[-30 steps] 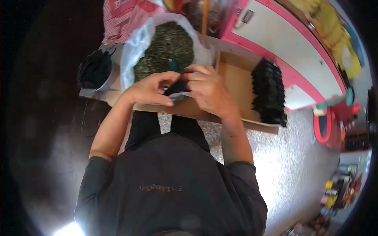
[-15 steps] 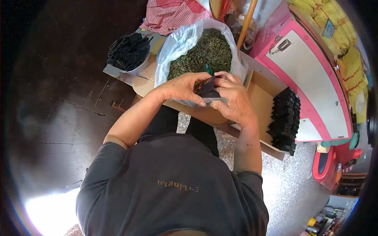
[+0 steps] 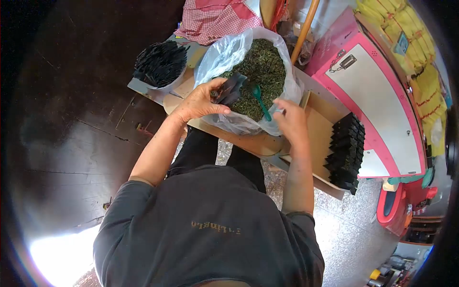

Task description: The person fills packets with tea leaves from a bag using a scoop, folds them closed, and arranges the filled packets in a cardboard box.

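My left hand (image 3: 203, 103) holds a small black packet (image 3: 233, 89) between thumb and fingers, over the left part of a clear plastic bag (image 3: 220, 55). Dried green leaves (image 3: 263, 62) fill the bag. A green spoon (image 3: 260, 101) lies on the leaves, its handle pointing down toward the bag's near rim. My right hand (image 3: 288, 117) is at the bag's right near edge, close to the spoon's handle, with its fingers bent; no object shows in it.
A tub of black packets (image 3: 161, 63) stands at the left. On the right a cardboard box (image 3: 318, 129) holds a row of black packets (image 3: 345, 150). Behind are a checked cloth (image 3: 220, 21), a wooden pole (image 3: 304, 32) and a pink-and-white cabinet (image 3: 370, 91).
My right hand has let go of the black packet and moved right and down. My left hand has shifted left with the packet. More of the green spoon shows.
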A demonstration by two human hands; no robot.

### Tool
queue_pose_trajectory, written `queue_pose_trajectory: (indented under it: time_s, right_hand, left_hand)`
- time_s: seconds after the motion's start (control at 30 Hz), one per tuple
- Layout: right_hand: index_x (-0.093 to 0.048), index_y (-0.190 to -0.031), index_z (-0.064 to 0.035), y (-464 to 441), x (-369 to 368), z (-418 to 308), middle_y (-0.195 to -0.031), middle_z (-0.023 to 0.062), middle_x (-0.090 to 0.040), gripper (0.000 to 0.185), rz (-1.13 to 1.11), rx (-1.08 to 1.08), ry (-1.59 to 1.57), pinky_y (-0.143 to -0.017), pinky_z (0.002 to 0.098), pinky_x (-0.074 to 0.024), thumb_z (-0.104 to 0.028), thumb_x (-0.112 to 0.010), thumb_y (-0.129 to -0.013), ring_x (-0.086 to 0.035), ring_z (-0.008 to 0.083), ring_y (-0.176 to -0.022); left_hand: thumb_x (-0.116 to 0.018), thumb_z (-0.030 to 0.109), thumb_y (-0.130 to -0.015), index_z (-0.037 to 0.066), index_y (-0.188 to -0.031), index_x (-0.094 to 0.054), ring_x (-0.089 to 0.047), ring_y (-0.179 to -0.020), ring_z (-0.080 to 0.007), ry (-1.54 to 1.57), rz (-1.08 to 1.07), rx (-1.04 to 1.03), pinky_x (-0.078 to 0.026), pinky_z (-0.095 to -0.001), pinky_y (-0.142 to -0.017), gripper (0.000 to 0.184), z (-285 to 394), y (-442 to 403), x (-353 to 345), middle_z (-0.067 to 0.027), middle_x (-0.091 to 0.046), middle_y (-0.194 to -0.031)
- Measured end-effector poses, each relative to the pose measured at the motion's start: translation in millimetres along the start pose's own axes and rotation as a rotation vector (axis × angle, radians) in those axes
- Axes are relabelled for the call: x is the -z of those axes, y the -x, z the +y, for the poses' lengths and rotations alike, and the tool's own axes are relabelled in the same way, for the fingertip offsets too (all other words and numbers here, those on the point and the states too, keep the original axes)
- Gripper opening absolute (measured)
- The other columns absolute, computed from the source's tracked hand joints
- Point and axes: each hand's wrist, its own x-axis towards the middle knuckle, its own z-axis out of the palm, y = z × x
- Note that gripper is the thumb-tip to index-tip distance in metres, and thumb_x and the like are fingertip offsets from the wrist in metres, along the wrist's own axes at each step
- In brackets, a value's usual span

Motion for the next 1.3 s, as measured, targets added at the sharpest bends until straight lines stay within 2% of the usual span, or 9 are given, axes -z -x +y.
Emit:
queue_pose_trajectory:
  time_s: [0.2, 0.43, 0.7, 0.73, 0.87, 0.93, 1.1, 1.23, 1.3]
  right_hand:
    - [-0.064, -0.1, -0.004, -2, -44, 8, -0.091, 0.0212, -0.069, 0.032, -0.167, -0.157, 0.582, -0.077, 0.0476, -0.0511, -0.023, -0.068, -0.075, -0.066, 0.0398, -0.087]
    - [-0.063, -0.096, -0.0035, -12, -55, 9, -0.09, 0.0224, -0.068, 0.028, -0.172, -0.306, 0.604, -0.077, 0.0503, -0.0503, -0.023, -0.067, -0.076, -0.065, 0.042, -0.087]
    - [-0.062, -0.097, -0.0075, -20, -50, 24, -0.069, 0.0182, -0.064, 0.022, 0.228, -0.198, 0.303, -0.064, 0.0472, -0.0481, -0.019, -0.066, -0.079, -0.063, 0.0383, -0.067]
    - [-0.066, -0.096, -0.0101, -23, -49, 26, -0.066, 0.0153, -0.063, 0.018, 0.283, -0.152, 0.256, -0.06, 0.04, -0.0479, -0.016, -0.067, -0.079, -0.062, 0.0278, -0.061]
    - [-0.069, -0.091, -0.0084, -41, -55, 28, -0.066, 0.0109, -0.063, 0.013, 0.345, -0.208, 0.134, -0.06, 0.0336, -0.0476, -0.014, -0.066, -0.079, -0.06, 0.018, -0.06]
    - [-0.07, -0.088, -0.0065, -51, -68, 28, -0.065, 0.008, -0.062, 0.011, 0.488, -0.022, -0.082, -0.059, 0.0303, -0.0474, -0.013, -0.066, -0.08, -0.059, 0.0126, -0.06]
    - [-0.069, -0.087, -0.0036, -62, -101, 39, -0.067, 0.0074, -0.064, 0.014, 0.477, -0.072, -0.12, -0.061, 0.0307, -0.049, -0.017, -0.064, -0.083, -0.061, 0.0135, -0.063]
    - [-0.069, -0.085, -0.0035, -53, -93, 21, -0.066, 0.0107, -0.067, 0.022, 0.47, 0.149, 0.043, -0.057, 0.0336, -0.05, -0.021, -0.056, -0.088, -0.064, 0.0152, -0.058]
    - [-0.068, -0.084, -0.0018, -49, -81, 12, -0.069, 0.0157, -0.067, 0.022, 0.334, -0.268, -0.209, -0.063, 0.0377, -0.0508, -0.02, -0.057, -0.086, -0.065, 0.0264, -0.06]
  left_hand:
    - [-0.092, 0.024, -0.061, 0.006, -0.134, -0.053, -0.051, -0.109, -0.0155, -0.04, 0.09, 0.01, -0.044, -0.0319, -0.09, 0.085, -1, -1, -1, -0.0008, -0.057, -0.115]
    - [-0.091, 0.021, -0.063, 0.005, -0.134, -0.052, -0.05, -0.106, -0.0157, -0.08, 0.146, 0.018, -0.047, -0.0314, -0.089, 0.082, -7, -8, -2, -0.002, -0.058, -0.115]
    - [-0.088, 0.014, -0.067, 0.005, -0.131, -0.054, -0.053, -0.107, -0.0159, -0.091, 0.248, -0.03, -0.045, -0.0314, -0.092, 0.073, -36, -3, 17, -0.0029, -0.06, -0.113]
    - [-0.088, 0.014, -0.067, 0.005, -0.13, -0.054, -0.054, -0.107, -0.016, -0.119, 0.245, -0.036, -0.045, -0.0316, -0.093, 0.072, -35, -2, 18, -0.0027, -0.061, -0.112]
    - [-0.088, 0.014, -0.067, 0.006, -0.131, -0.054, -0.055, -0.105, -0.0166, -0.108, 0.232, -0.018, -0.043, -0.0314, -0.095, 0.073, -34, 0, 18, -0.0025, -0.062, -0.112]
    - [-0.088, 0.014, -0.066, 0.006, -0.132, -0.053, -0.055, -0.105, -0.0162, -0.253, 0.214, -0.009, -0.043, -0.0309, -0.095, 0.075, -28, 1, 13, -0.0027, -0.063, -0.112]
    - [-0.088, 0.019, -0.066, 0.003, -0.133, -0.051, -0.059, -0.104, -0.0197, -0.212, 0.18, 0.045, -0.046, -0.0326, -0.093, 0.078, -41, -5, 7, -0.0081, -0.064, -0.113]
    - [-0.088, 0.019, -0.066, 0.004, -0.128, -0.055, -0.064, -0.104, -0.021, -0.375, 0.238, 0.016, -0.048, -0.0326, -0.092, 0.072, -19, -3, 3, -0.0124, -0.068, -0.108]
    - [-0.087, 0.019, -0.066, 0.003, -0.128, -0.054, -0.065, -0.103, -0.0223, -0.392, 0.256, 0.059, -0.048, -0.0332, -0.092, 0.072, -17, -3, 2, -0.0139, -0.068, -0.108]
